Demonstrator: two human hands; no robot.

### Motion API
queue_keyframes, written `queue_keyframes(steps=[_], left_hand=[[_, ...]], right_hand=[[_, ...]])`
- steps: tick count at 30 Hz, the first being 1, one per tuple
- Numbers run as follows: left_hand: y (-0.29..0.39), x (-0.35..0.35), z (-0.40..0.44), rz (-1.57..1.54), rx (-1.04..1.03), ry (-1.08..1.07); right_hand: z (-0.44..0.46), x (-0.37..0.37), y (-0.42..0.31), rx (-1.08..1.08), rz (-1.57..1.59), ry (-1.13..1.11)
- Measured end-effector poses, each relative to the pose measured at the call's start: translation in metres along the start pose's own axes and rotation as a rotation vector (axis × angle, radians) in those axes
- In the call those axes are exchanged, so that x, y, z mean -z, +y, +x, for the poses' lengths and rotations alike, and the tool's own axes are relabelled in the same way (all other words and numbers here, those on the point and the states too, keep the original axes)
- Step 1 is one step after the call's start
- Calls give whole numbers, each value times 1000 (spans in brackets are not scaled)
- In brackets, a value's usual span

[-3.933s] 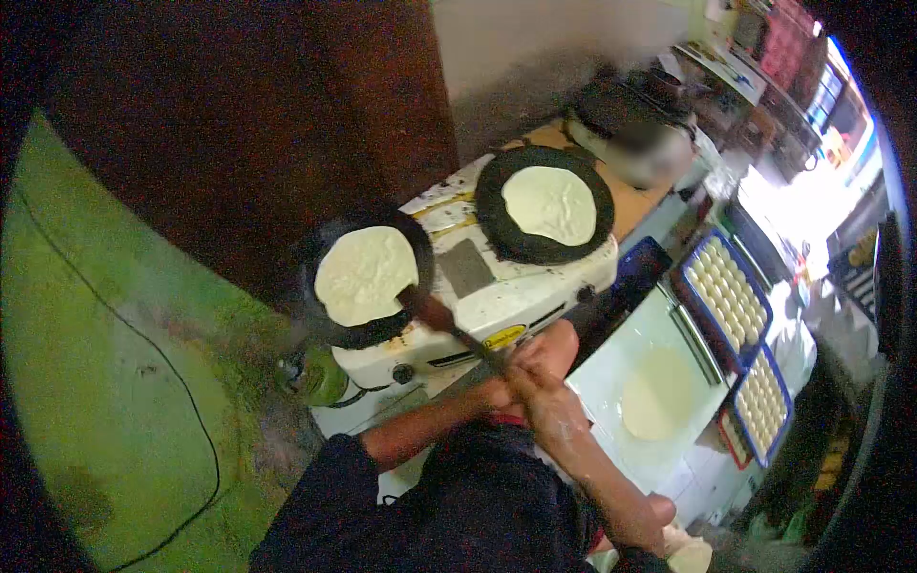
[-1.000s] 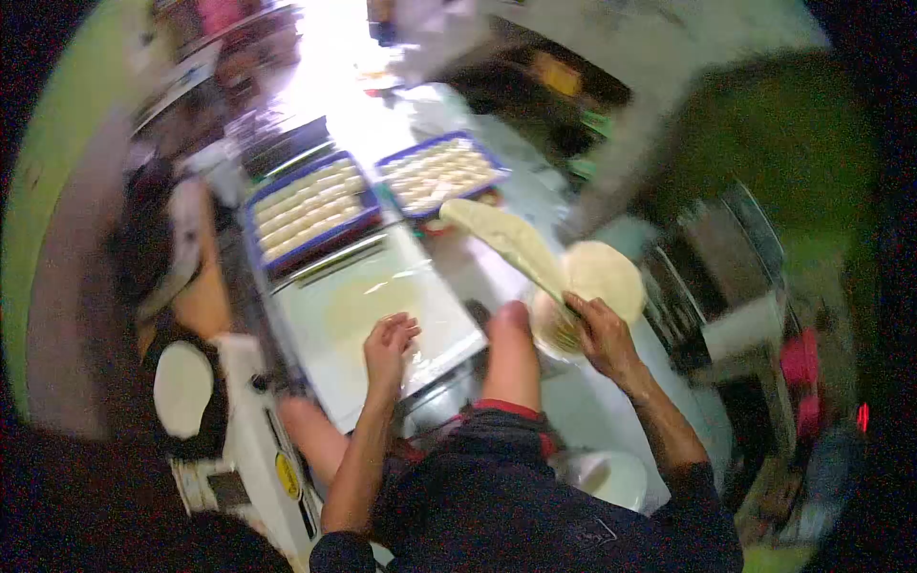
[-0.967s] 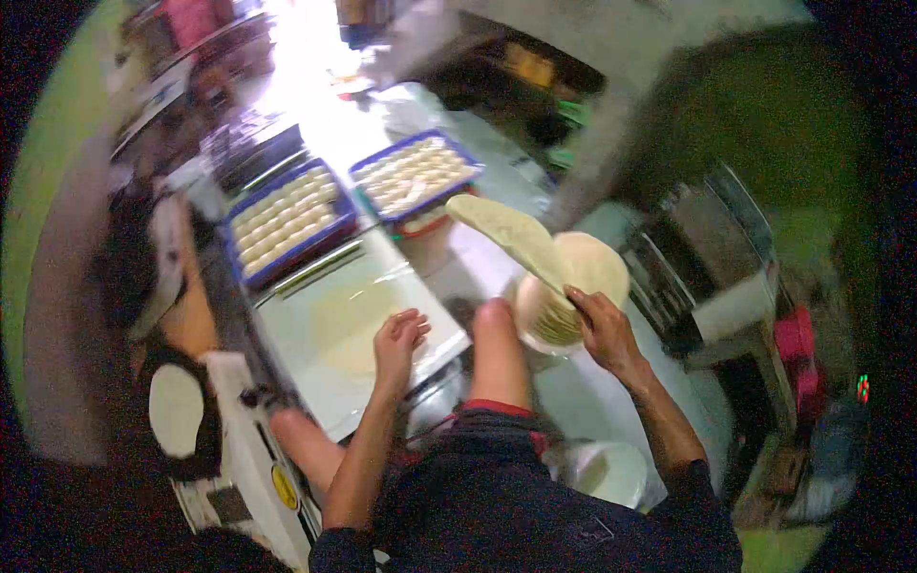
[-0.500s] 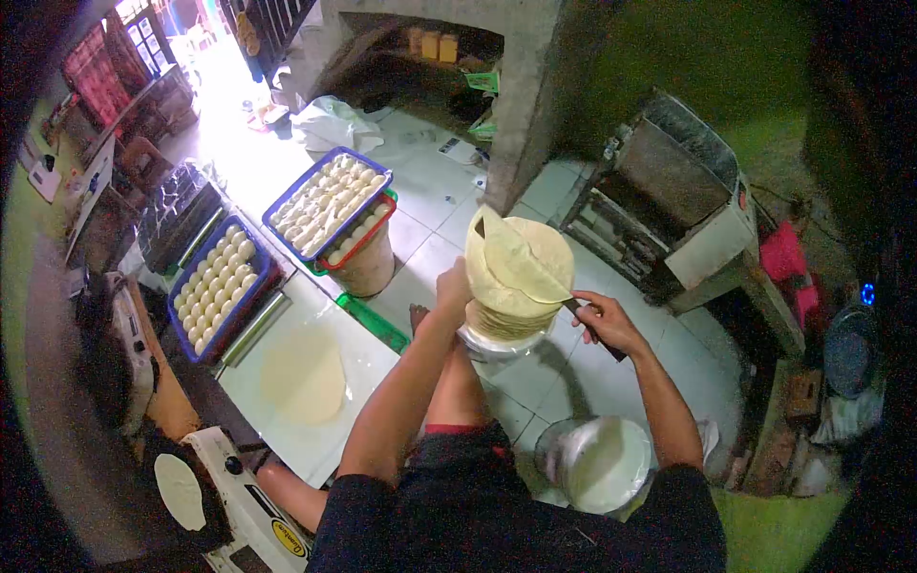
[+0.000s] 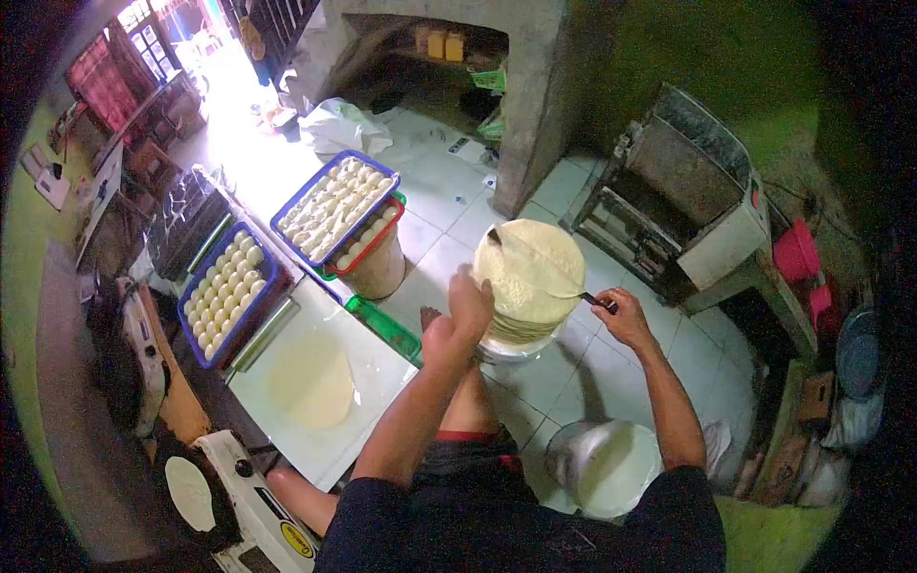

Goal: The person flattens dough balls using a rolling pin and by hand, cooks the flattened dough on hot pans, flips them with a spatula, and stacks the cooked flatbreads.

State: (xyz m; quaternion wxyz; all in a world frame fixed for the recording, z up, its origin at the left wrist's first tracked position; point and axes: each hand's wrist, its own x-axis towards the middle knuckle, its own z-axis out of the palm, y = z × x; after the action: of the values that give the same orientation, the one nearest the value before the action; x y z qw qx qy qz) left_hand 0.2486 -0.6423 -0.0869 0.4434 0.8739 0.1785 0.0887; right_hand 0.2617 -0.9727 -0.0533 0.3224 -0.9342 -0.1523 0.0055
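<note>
A tall stack of round flatbreads (image 5: 532, 272) stands to the right of my knee. My right hand (image 5: 621, 317) is closed on the dark handle of a long spatula (image 5: 590, 300), whose blade runs under or along the top flatbread. The spatula's dark tip shows near the stack's upper left. My left hand (image 5: 470, 298) is at the stack's left edge, its fingers at the flatbreads; whether they pinch one is hard to tell. On the white board (image 5: 260, 399) lies a thin round of dough (image 5: 310, 379).
Dough balls fill a blue tray (image 5: 227, 296) beside the board and another blue tray (image 5: 336, 205) on a bucket. A griddle (image 5: 198, 497) at lower left holds one flatbread. A white bucket (image 5: 607, 468) stands near my right side, and a metal machine (image 5: 683, 181) is behind.
The flatbread that hung folded on the spatula now lies flat on the stack. Earlier, the spatula was at the griddle. Since then the view has swung right, and my left hand has reached the stack.
</note>
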Motion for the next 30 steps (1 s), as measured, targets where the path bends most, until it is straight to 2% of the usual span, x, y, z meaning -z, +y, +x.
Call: queue_keyframes(steps=[1,2,4,5,7,8,9,10,11,13,16,19,22,23,25,26,27,28,29,30], left_hand=[[3,1,-5,89,-143,50],[5,4,-7,243,-166,-60],[4,13,-7,553,-208,-277],[1,19,-6,485,-201,-186],[-24,21,4,348,-185,-6],[-48,22,10,411,-290,80],[-60,38,7,347,-310,100],[-72,57,-2,286,-327,115],[-84,76,-10,225,-347,129],[-119,116,-42,170,-296,126],[-192,178,-120,271,-204,17],[-234,231,-200,345,-145,-108],[-240,266,-240,626,-151,-248],[-258,269,-243,630,-192,-235],[-298,270,-242,641,-269,-194],[-296,280,-227,471,-115,-234],[-303,295,-214,518,-106,-300],[-301,311,-195,520,-60,-278],[-296,325,-177,472,136,-230],[-301,341,-156,522,77,-191]], right_hand=[[0,-7,10,-25,6,-8],[0,-24,19,-108,116,92],[-1,-26,15,-196,14,90],[-3,-28,11,-242,-35,86],[-6,-41,6,-172,-4,200],[-7,-49,-4,-151,54,246],[-9,-57,-18,-131,110,288],[-9,-60,-40,-244,174,214],[-8,-55,-62,-318,89,73],[-12,-70,-70,-192,-125,189],[-31,-78,-104,172,-363,363],[-58,-110,-121,341,-544,58],[-73,-132,-142,386,-279,-91],[-72,-142,-151,374,-193,-120],[-66,-161,-178,357,-21,-179],[-60,-170,-194,429,32,-164],[-53,-180,-213,418,118,-217],[-45,-191,-233,414,207,-277],[-37,-207,-252,412,297,-346],[-27,-230,-264,474,325,-363]])
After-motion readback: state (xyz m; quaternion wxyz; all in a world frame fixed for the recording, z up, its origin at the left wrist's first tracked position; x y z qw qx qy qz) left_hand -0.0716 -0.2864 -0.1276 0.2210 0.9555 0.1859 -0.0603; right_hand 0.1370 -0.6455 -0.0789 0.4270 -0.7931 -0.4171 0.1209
